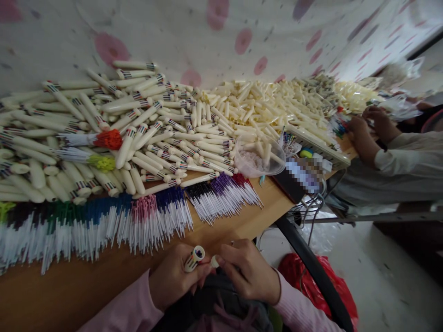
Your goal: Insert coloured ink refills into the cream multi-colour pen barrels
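Nearest the camera, past the near edge of the wooden bench (238,223) and over the lap, the left hand (173,279) has its grip closed round a short cream plastic pen barrel (194,259), open mouth tilted up and rightward. The right hand (249,273) pinches a small white plastic cap (215,261) between thumb and forefinger, just beside that mouth. With nothing under it, a cap that slips from so slight a pinch would likely fall into the lap or onto the floor. Both wrists bend inward, knuckles up. Beyond lie rows of white refills with coloured tips (155,216), a heap of cream barrels (138,120), a clear plastic bowl (242,150), and a co-worker's hands (363,131) far right.
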Motion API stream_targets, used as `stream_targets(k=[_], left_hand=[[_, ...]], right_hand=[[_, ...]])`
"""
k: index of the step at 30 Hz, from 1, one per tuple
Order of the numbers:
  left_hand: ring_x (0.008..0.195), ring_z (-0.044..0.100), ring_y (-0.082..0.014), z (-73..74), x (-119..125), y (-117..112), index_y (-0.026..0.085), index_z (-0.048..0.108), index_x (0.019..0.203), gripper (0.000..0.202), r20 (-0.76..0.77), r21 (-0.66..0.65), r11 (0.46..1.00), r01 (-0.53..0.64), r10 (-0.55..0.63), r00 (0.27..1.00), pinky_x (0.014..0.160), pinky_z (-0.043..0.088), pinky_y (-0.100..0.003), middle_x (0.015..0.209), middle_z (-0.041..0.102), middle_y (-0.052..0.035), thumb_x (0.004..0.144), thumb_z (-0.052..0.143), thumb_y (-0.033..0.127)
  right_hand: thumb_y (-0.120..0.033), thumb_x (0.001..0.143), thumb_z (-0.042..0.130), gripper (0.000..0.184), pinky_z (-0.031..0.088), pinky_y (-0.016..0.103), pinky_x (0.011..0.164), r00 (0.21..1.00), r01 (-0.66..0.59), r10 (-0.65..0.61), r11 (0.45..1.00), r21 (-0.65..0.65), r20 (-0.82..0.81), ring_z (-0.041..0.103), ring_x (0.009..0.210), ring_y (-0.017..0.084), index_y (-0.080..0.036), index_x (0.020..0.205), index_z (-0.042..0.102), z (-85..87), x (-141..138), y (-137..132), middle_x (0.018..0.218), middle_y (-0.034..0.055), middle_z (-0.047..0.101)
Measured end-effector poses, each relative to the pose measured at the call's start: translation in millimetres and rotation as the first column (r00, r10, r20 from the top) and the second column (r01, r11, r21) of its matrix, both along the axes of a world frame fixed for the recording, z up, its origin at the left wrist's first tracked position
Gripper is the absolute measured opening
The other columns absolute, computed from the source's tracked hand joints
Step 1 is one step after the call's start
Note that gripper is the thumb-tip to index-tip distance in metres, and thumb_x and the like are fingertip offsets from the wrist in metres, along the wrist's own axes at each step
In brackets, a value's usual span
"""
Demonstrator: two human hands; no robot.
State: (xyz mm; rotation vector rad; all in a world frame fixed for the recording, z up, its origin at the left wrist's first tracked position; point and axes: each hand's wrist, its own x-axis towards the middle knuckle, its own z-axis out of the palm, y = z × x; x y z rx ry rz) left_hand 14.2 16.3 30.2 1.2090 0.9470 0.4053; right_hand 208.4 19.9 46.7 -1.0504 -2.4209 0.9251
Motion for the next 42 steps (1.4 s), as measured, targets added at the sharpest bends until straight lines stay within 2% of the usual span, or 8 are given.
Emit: stream_targets(k=[8,12,15,18,20,22,26,42], left_hand=[[0.043,0.041,-0.0095,-1.1,1.5,-0.9,0.02,0.046,0.052,0.044,0.045,0.025,0.998,-0.066,0.065,0.997,0.043,0.032,-0.022,0.045,0.042,0.0044,0.083,0.054,0.049],[0.037,0.041,-0.0083,-3.8,3.0,-0.5,0.017,0.055,0.058,0.049,0.106,-0.045,0.997,-0.055,0.059,0.993,0.038,0.029,-0.021,0.045,0.047,0.0032,0.083,0.054,0.059],[0.036,0.04,-0.007,-4.5,2.3,-1.5,0.013,0.067,0.07,0.051,0.143,-0.084,0.994,-0.072,0.084,0.986,0.037,0.028,-0.02,0.049,0.054,0.001,0.081,0.056,0.062],[0.044,0.048,-0.0097,-2.8,0.2,-2.4,0.011,0.073,0.081,0.047,0.132,-0.063,0.997,-0.047,0.055,0.99,0.042,0.034,-0.02,0.058,0.064,-0.0037,0.078,0.062,0.057],[0.05,0.053,-0.012,-0.9,-1.0,-2.4,0.011,0.074,0.078,0.039,0.114,-0.024,0.999,0.022,-0.019,0.993,0.046,0.038,-0.02,0.058,0.064,-0.0044,0.079,0.064,0.049],[0.05,0.054,-0.0121,0.4,-1.8,-2.4,0.012,0.073,0.075,0.033,0.116,0.022,0.997,0.07,-0.072,0.991,0.048,0.039,-0.02,0.056,0.063,-0.0038,0.081,0.063,0.043],[0.048,0.055,-0.0123,0.8,-2.5,-4.1,0.012,0.074,0.072,0.032,0.17,0.12,0.987,0.11,-0.13,0.977,0.049,0.041,-0.021,0.052,0.062,-0.0031,0.083,0.061,0.038],[0.056,0.059,-0.0164,-1.3,-0.7,-7.2,0.018,0.066,0.062,0.029,0.145,0.182,0.978,0.104,-0.132,0.981,0.057,0.048,-0.026,0.056,0.064,-0.0017,0.081,0.063,0.041]], right_hand=[[-0.024,0.097,0.034,0.028,0.029,0.024,0.054,0.998,0.033,-0.039,0.991,-0.13,-0.046,0.042,0.054,0.011,-0.021,0.07,0.04,-0.7,-1.0,5.0,0.06,-0.0038,0.042],[-0.025,0.098,0.035,0.03,0.03,0.024,0.054,0.993,0.01,-0.03,0.984,-0.176,-0.11,0.042,0.054,0.011,-0.021,0.068,0.037,1.7,5.6,14.8,0.06,-0.0042,0.04],[-0.022,0.094,0.038,0.034,0.025,0.025,0.05,0.965,0.139,-0.158,0.985,-0.104,-0.207,0.035,0.048,0.01,-0.022,0.062,0.029,14.5,16.9,23.1,0.055,-0.0058,0.031],[-0.02,0.093,0.04,0.035,0.022,0.026,0.048,0.907,0.277,-0.283,0.959,-0.065,-0.312,0.031,0.046,0.009,-0.022,0.061,0.025,34.9,22.1,31.9,0.054,-0.0062,0.027],[-0.019,0.091,0.041,0.034,0.021,0.026,0.048,0.919,0.21,-0.217,0.976,-0.056,-0.33,0.031,0.045,0.009,-0.022,0.061,0.024,47.4,17.6,37.6,0.054,-0.0065,0.025],[-0.018,0.089,0.042,0.033,0.023,0.026,0.048,0.956,0.051,-0.063,0.998,-0.048,-0.287,0.03,0.045,0.009,-0.023,0.062,0.023,56.0,8.4,42.9,0.053,-0.0067,0.026],[-0.019,0.087,0.042,0.03,0.028,0.025,0.05,0.969,-0.143,0.139,0.99,-0.005,-0.205,0.032,0.047,0.01,-0.023,0.062,0.027,62.4,-7.4,48.7,0.052,-0.0064,0.032],[-0.022,0.087,0.043,0.025,0.022,0.026,0.046,0.962,-0.269,0.272,0.944,0.193,0.009,0.035,0.044,0.01,-0.021,0.061,0.044,63.7,-17.1,44.1,0.048,-0.0042,0.045]])
